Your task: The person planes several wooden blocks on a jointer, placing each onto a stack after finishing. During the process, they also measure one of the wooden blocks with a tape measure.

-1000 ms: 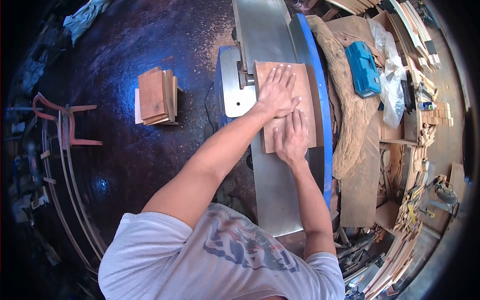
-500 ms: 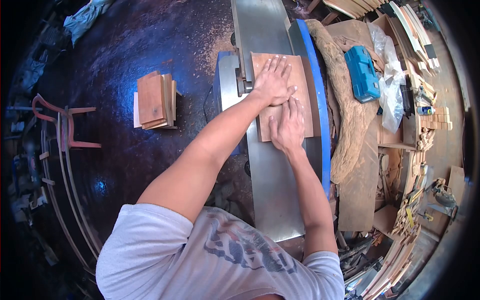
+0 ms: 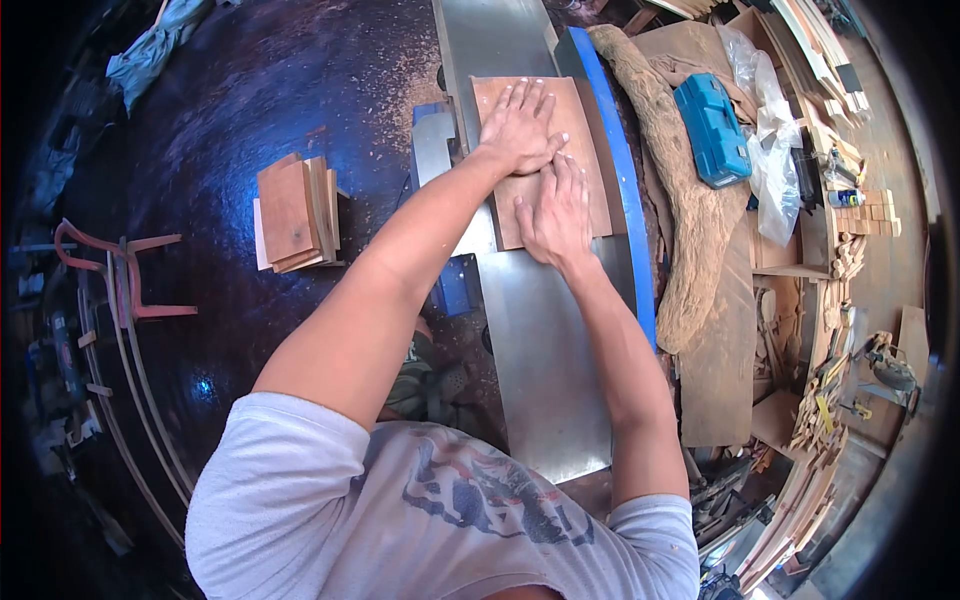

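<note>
A reddish-brown wooden board [image 3: 582, 130] lies flat on the metal bed of a jointer [image 3: 545, 350], alongside its blue-edged fence [image 3: 622, 190]. My left hand [image 3: 520, 130] presses flat on the board's far half, fingers spread. Behind it, my right hand [image 3: 558, 215] rests flat on the near half, fingers stretched forward and the thumb out to the left. The two hands nearly touch, the right fingertips close to the left thumb. The board's underside and the cutter beneath it are hidden.
On the left stands a stack of boards [image 3: 290, 212], with a red chair frame [image 3: 130, 265] beyond. Wood shavings [image 3: 405, 90] litter the floor by the machine. To the right are a long rough log [image 3: 690, 215], a teal case [image 3: 712, 130] and several wood offcuts [image 3: 870, 215].
Both hands and the board have moved forward along the jointer bed, away from me. More of the near bed shows behind the board. The camera view has shifted slightly.
</note>
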Available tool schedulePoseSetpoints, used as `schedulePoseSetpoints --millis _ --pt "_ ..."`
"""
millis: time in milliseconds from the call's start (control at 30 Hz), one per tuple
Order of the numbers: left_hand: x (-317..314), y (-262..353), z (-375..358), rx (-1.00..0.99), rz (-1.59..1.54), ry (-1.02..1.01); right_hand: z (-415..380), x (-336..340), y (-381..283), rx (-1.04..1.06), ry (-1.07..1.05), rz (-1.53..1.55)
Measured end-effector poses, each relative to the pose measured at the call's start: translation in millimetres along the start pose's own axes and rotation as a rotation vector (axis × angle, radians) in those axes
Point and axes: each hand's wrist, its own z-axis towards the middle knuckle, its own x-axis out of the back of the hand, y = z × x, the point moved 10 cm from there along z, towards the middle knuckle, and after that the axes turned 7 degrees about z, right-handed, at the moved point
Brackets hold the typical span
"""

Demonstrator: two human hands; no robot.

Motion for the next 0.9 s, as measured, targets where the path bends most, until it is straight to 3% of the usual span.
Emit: schedulePoseSetpoints --millis 900 --pt "-2 -55 65 0.013 0.044 0.08 80 -17 10 0.067 0.056 -0.05"
